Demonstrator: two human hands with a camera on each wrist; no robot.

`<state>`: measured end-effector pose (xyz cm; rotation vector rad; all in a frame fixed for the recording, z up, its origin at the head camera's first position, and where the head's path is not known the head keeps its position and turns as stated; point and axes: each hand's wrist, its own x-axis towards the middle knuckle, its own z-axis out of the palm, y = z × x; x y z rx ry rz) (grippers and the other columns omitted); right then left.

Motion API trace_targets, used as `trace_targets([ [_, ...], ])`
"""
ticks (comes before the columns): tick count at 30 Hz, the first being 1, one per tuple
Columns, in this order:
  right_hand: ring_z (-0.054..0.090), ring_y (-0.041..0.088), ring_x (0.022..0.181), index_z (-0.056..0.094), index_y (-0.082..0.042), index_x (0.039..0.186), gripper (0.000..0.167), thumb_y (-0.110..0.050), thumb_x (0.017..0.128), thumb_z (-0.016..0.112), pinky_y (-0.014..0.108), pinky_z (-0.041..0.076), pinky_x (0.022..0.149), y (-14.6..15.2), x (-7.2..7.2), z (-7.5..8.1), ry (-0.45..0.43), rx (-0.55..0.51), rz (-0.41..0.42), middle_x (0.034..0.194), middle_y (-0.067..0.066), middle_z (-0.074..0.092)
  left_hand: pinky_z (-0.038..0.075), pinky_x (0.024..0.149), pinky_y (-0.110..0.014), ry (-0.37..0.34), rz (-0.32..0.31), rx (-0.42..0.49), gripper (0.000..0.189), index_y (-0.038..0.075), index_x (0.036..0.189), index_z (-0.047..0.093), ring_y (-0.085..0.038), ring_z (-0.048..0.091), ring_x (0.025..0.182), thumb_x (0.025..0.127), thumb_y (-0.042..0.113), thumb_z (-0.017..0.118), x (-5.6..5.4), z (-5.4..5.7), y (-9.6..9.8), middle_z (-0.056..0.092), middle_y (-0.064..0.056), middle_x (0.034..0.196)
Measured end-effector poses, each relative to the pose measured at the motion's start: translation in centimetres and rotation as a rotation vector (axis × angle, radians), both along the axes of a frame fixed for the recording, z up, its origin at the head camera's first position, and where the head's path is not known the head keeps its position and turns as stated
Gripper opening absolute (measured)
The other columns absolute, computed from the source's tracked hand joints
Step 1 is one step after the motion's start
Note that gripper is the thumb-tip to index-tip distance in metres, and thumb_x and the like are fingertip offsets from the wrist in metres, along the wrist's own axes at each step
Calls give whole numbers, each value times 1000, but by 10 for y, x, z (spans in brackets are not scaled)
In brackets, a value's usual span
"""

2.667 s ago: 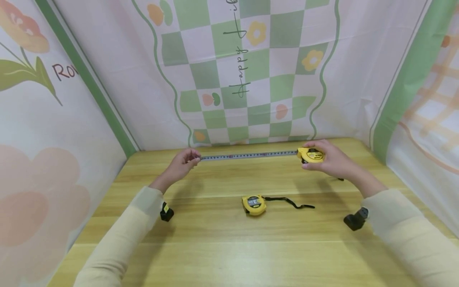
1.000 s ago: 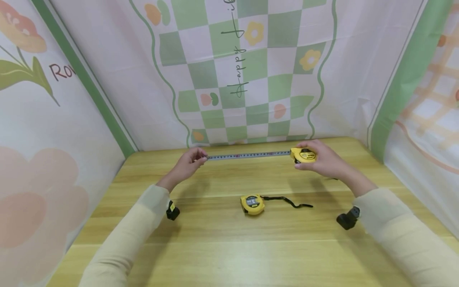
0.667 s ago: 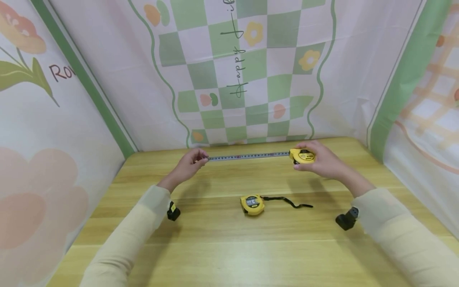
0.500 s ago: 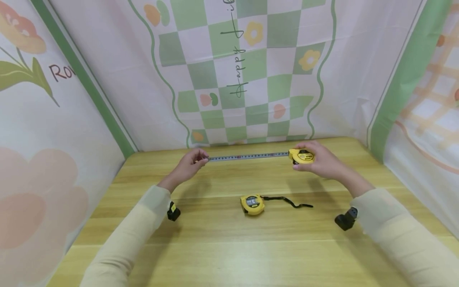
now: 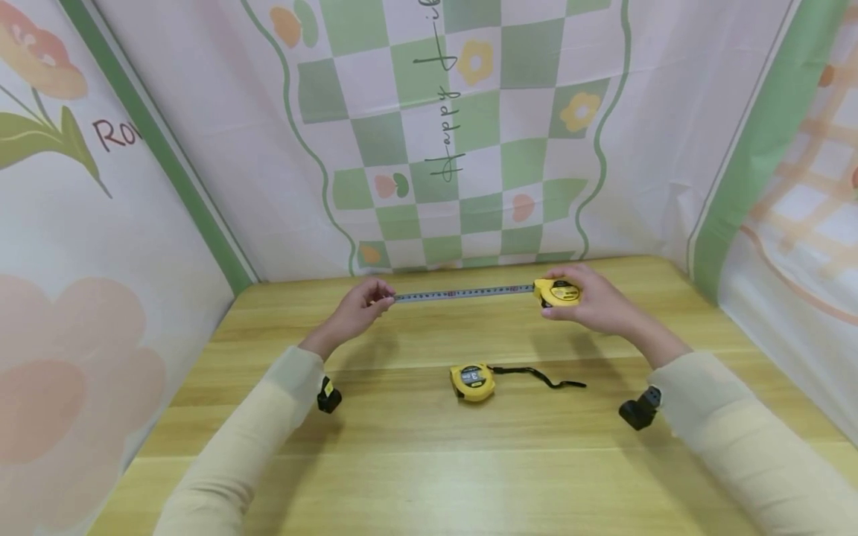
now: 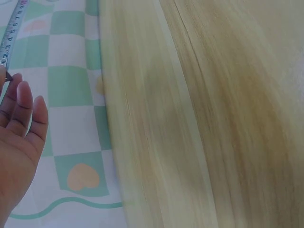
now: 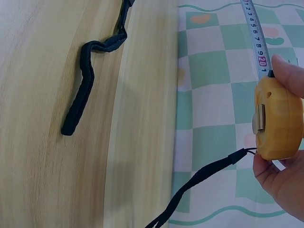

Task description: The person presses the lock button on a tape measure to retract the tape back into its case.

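My right hand grips a yellow tape measure by its case above the back part of the table. Its blade, printed with numbers, stretches out to the left. At the far end my left hand pinches the blade's tip between thumb and fingers. In the right wrist view the blade shows a red 20 mark near the case, and a black strap hangs from it. A second yellow tape measure, with its own black strap, lies on the table nearer to me.
The wooden table reaches back to a cloth hanging with green checks and flowers. Printed cloth also stands along the left and right sides. A small black camera hangs at each wrist.
My hands have come closer together, the right moving left and the left moving slightly right. The stretch of blade between them is shorter. The second tape measure has stayed in place.
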<state>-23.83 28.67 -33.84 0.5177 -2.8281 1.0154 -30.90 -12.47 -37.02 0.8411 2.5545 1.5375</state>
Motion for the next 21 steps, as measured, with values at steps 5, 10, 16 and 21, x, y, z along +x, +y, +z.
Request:
trace_targets([
  [5, 46, 35, 107, 53, -6, 133, 62, -31, 83, 79, 51, 40, 86, -2, 0, 1, 8, 3, 3, 132, 23, 43, 50, 71, -30, -11, -1, 7, 12, 0, 109, 56, -21, 54, 80, 100, 8, 55, -1, -1, 3, 57, -19, 98],
  [10, 46, 35, 107, 53, -5, 132, 61, -30, 83, 79, 52, 40, 87, -3, 1, 1, 14, -2, 7, 132, 23, 43, 50, 71, -30, -6, -1, 9, 11, 1, 109, 56, -21, 54, 80, 100, 7, 54, -1, -1, 5, 57, -13, 96],
  [16, 45, 37, 110, 53, -5, 133, 61, -29, 83, 79, 53, 40, 88, -5, 0, 0, 13, 2, 5, 133, 24, 42, 50, 70, -30, 0, 5, 12, 10, 1, 108, 57, -21, 54, 80, 99, 6, 55, -1, -2, 7, 57, -10, 94],
  [21, 45, 39, 112, 52, -5, 133, 61, -27, 83, 79, 57, 39, 91, -6, 0, -1, 7, 4, 2, 135, 25, 41, 49, 69, -30, 3, 3, 14, 11, 1, 108, 57, -21, 54, 79, 99, 8, 55, -1, -4, 8, 57, -13, 95],
])
